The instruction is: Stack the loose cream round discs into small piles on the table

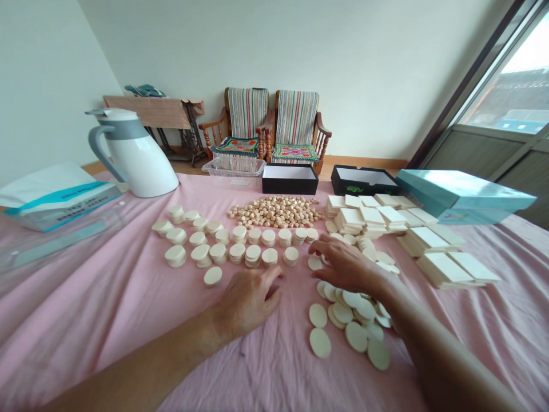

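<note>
My left hand [249, 297] rests palm down on the pink cloth [128, 320], fingers loosely curled, just below short stacks of cream round discs [223, 243]. It holds nothing that I can see. My right hand [343, 264] lies flat with fingers spread over a loose pile of the same flat discs [355, 320], fingertips touching a single disc [314, 262]. Behind the stacks sits a heap of small tan wooden beads [277, 212].
Stacks of cream rectangular tiles [429, 240] lie at the right. At the far edge stand a white jug [132, 154], a clear tray [234, 170], two black boxes [290, 178], and a teal box lid [458, 194]. A plastic bag [55, 194] lies left.
</note>
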Tool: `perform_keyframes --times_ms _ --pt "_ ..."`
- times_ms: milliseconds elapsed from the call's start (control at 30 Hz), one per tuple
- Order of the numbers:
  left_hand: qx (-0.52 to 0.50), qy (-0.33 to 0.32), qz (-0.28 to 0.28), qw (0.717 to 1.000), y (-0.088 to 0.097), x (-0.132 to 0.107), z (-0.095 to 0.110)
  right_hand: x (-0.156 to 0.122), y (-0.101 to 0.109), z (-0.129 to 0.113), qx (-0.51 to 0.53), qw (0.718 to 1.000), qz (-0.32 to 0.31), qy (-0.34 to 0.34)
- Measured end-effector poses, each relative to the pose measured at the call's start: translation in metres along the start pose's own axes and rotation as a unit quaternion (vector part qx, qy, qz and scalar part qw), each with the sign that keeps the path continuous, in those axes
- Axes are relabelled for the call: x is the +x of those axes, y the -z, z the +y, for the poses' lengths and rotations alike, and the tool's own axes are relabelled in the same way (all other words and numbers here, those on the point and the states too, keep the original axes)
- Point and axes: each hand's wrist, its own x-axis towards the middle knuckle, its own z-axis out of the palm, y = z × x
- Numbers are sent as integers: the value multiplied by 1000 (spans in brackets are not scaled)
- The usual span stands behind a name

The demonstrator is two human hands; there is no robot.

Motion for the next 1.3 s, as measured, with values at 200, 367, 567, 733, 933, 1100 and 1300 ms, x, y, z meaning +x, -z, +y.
perform_keyframes --times_ms 200,367,567,733,933,1100,1300 --pt "-7 -4 2 1000 0 0 0 -1 2 2 6 999 -11 50" --pt "-3 -3 -2 1000 -1 -1 0 5 1 -7 44 994 97 -3" --pt "-9 0 -2 1000 1 0 2 15 -9 -27 93 980 175 31" --pt "-23 -2 5 1000 1 0 2 18 -17 -30 74 984 159 42" --pt "-29 7 -4 1000 2 1 1 14 -11 -17 80 984 160 2" --pt "-25 6 -8 1000 2 1 2 11 -12 -11 36 997 68 -28" --pt "-14 -3 -15 1000 3 2 3 13 -15 -19 27 998 54 -20"
